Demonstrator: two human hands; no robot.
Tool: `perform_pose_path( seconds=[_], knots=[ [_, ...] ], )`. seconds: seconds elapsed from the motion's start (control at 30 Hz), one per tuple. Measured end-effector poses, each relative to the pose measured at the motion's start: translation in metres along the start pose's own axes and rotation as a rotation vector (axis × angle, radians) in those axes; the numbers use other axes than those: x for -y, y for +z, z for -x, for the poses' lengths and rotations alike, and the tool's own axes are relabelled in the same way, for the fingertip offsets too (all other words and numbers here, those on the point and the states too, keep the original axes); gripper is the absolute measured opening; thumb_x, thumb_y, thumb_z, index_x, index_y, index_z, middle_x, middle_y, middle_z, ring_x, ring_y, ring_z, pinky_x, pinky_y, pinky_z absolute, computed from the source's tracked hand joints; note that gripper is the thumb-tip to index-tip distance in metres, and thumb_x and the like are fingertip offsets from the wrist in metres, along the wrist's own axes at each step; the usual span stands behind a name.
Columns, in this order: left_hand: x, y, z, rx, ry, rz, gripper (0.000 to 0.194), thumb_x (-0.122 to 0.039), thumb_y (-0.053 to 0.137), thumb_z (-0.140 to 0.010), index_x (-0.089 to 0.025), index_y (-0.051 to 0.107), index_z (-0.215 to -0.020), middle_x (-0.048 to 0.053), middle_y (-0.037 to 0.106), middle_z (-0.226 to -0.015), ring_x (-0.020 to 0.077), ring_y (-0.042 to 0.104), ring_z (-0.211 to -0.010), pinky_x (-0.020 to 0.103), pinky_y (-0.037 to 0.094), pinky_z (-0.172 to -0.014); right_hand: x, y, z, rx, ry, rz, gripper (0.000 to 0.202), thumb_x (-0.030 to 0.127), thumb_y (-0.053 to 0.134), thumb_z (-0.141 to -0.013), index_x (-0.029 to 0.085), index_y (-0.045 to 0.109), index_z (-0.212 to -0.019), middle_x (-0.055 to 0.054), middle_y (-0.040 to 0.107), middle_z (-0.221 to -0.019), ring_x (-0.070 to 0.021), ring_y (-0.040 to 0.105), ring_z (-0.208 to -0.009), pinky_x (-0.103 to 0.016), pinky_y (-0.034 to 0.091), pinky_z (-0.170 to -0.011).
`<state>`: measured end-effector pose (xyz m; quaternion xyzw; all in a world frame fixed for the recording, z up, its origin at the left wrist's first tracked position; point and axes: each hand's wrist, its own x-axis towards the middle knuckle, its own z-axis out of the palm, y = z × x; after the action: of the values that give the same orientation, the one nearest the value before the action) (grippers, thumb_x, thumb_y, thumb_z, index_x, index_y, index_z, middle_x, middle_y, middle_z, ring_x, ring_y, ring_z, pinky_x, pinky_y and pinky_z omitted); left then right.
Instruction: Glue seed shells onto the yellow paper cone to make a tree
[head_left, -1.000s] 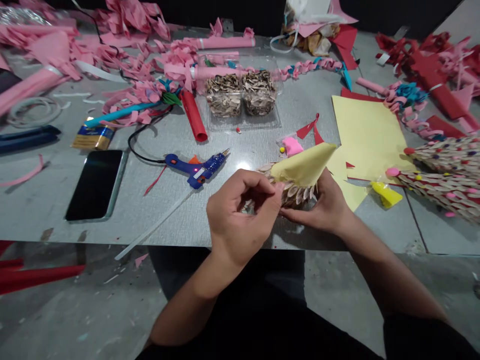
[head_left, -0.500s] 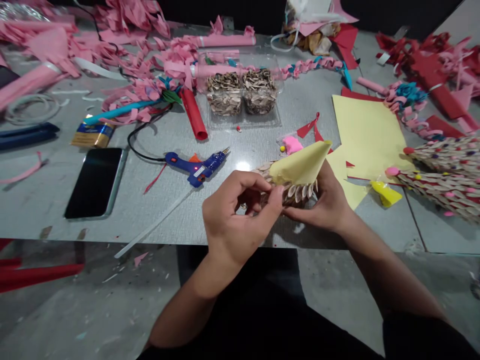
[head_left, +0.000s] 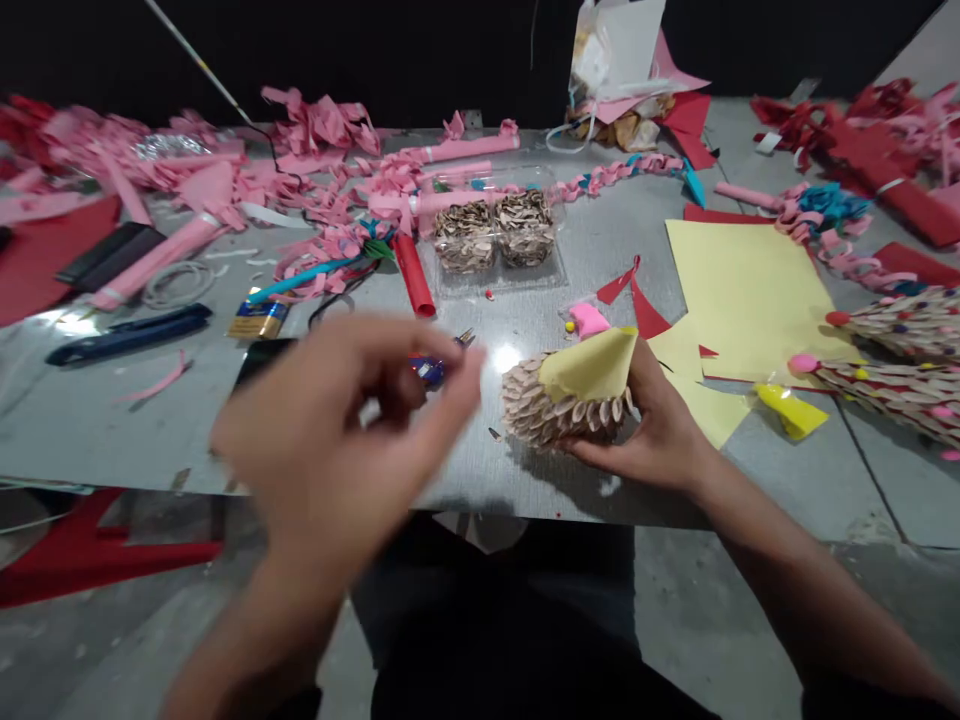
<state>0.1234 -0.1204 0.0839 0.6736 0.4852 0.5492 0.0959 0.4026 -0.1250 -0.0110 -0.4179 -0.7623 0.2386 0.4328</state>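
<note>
My right hand (head_left: 667, 430) is closed around a yellow paper cone (head_left: 589, 365) lying on its side, its point to the right. Overlapping rows of pale, seed-like husks cover the cone's wide left end. To the left, my left hand (head_left: 322, 430) is raised above the table, blurred, with thumb and forefinger curved toward each other; whether anything is between them I cannot make out. Behind that hand, a blue glue gun (head_left: 429, 370) shows only in part. A clear plastic container (head_left: 562, 265) farther back holds loose husks (head_left: 465, 235) in two compartments.
At the right lie husk-covered cones (head_left: 892, 385), a yellow paper sheet (head_left: 750, 290) and a yellow packet (head_left: 791, 410). A pink lump (head_left: 589, 320) sits behind the cone. Pink paper strips (head_left: 322, 125) line the back. A dark blue tool (head_left: 131, 335) is at the left.
My left hand has come away from the cone and moved left, now covering most of the glue gun and phone. My right hand still holds the cone. The view has tilted up and turned left.
</note>
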Motion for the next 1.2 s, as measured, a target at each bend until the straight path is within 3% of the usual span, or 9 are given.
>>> perform_pose_path(
  seconds=[0.07, 0.17, 0.2, 0.3, 0.47, 0.6, 0.73, 0.97, 1.2],
  knots=[
    [0.044, 0.02, -0.068, 0.139, 0.106, -0.127, 0.025, -0.011, 0.101, -0.075, -0.026, 0.084, -0.084, -0.006, 0.075, -0.072, 0.0113, 0.054, -0.058, 0.029, 0.046, -0.058, 0.0, -0.001, -0.001, 0.033, 0.029, -0.019, 0.098, 0.039, 0.102, -0.081, 0.032, 0.05, -0.164, -0.016, 0.065, -0.155, -0.0454, 0.069, -0.146, -0.067, 0.061, -0.124],
    [0.117, 0.075, -0.167, 0.358, -0.283, -0.264, 0.038, 0.01, 0.094, -0.064, -0.024, 0.082, -0.079, -0.009, 0.077, -0.071, 0.0123, 0.058, -0.068, 0.027, 0.051, -0.074, 0.0, -0.002, -0.003, 0.065, 0.053, -0.027, 0.099, 0.037, 0.098, -0.082, 0.033, 0.046, -0.166, -0.017, 0.063, -0.161, -0.0461, 0.067, -0.15, -0.072, 0.056, -0.128],
    [0.136, 0.094, -0.192, 0.382, -0.349, -0.289, 0.043, 0.014, 0.092, -0.06, -0.024, 0.08, -0.075, -0.011, 0.073, -0.066, 0.0126, 0.055, -0.07, 0.027, 0.052, -0.082, 0.0, -0.002, -0.004, 0.069, 0.056, -0.025, 0.099, 0.036, 0.097, -0.082, 0.033, 0.045, -0.166, -0.017, 0.063, -0.162, -0.0461, 0.066, -0.151, -0.072, 0.055, -0.129],
    [0.171, 0.138, -0.237, 0.366, -0.469, -0.331, 0.049, 0.009, 0.099, -0.063, -0.027, 0.066, -0.063, -0.015, 0.049, -0.05, 0.0151, 0.039, -0.069, 0.028, 0.05, -0.1, -0.001, -0.004, -0.007, 0.067, 0.052, -0.018, 0.099, 0.036, 0.095, -0.082, 0.031, 0.045, -0.167, -0.018, 0.063, -0.165, -0.0461, 0.064, -0.154, -0.072, 0.053, -0.131],
    [0.196, 0.165, -0.252, 0.365, -0.528, -0.341, 0.059, -0.029, 0.11, -0.081, -0.031, 0.056, -0.058, -0.011, 0.034, -0.05, 0.0212, 0.023, -0.072, 0.03, 0.041, -0.113, -0.002, -0.005, -0.007, 0.037, 0.057, -0.016, 0.099, 0.038, 0.095, -0.082, 0.031, 0.046, -0.168, -0.018, 0.064, -0.165, -0.0467, 0.063, -0.155, -0.07, 0.053, -0.131],
    [0.21, 0.17, -0.257, 0.373, -0.463, -0.317, 0.071, -0.042, 0.117, -0.07, -0.032, 0.048, -0.054, -0.01, 0.025, -0.05, 0.0243, 0.01, -0.074, 0.035, 0.036, -0.12, 0.0, -0.005, -0.006, 0.039, 0.027, -0.014, 0.098, 0.036, 0.094, -0.083, 0.031, 0.044, -0.168, -0.019, 0.063, -0.166, -0.0464, 0.064, -0.155, -0.071, 0.053, -0.131],
    [0.216, 0.17, -0.26, 0.4, -0.404, -0.29, 0.075, -0.043, 0.118, -0.065, -0.031, 0.045, -0.054, -0.009, 0.026, -0.051, 0.0234, 0.014, -0.075, 0.036, 0.035, -0.122, 0.0, -0.006, -0.006, 0.053, 0.033, -0.006, 0.099, 0.036, 0.094, -0.083, 0.033, 0.043, -0.167, -0.018, 0.063, -0.166, -0.0462, 0.064, -0.155, -0.072, 0.054, -0.13],
    [0.221, 0.168, -0.253, 0.407, -0.374, -0.221, 0.063, -0.049, 0.107, -0.082, -0.03, 0.05, -0.062, -0.009, 0.035, -0.054, 0.0209, 0.033, -0.08, 0.034, 0.032, -0.128, -0.001, -0.007, -0.009, 0.044, 0.07, -0.039, 0.096, 0.037, 0.094, -0.083, 0.03, 0.045, -0.166, -0.018, 0.063, -0.163, -0.0448, 0.065, -0.152, -0.07, 0.054, -0.129],
    [0.228, 0.178, -0.263, 0.335, -0.398, -0.155, 0.066, -0.026, 0.113, -0.064, -0.031, 0.048, -0.056, -0.011, 0.029, -0.051, 0.0206, 0.021, -0.077, 0.035, 0.031, -0.13, -0.003, -0.01, -0.011, 0.059, 0.101, -0.046, 0.095, 0.036, 0.095, -0.083, 0.028, 0.047, -0.164, -0.019, 0.063, -0.163, -0.0448, 0.066, -0.151, -0.069, 0.054, -0.131]
  ],
)
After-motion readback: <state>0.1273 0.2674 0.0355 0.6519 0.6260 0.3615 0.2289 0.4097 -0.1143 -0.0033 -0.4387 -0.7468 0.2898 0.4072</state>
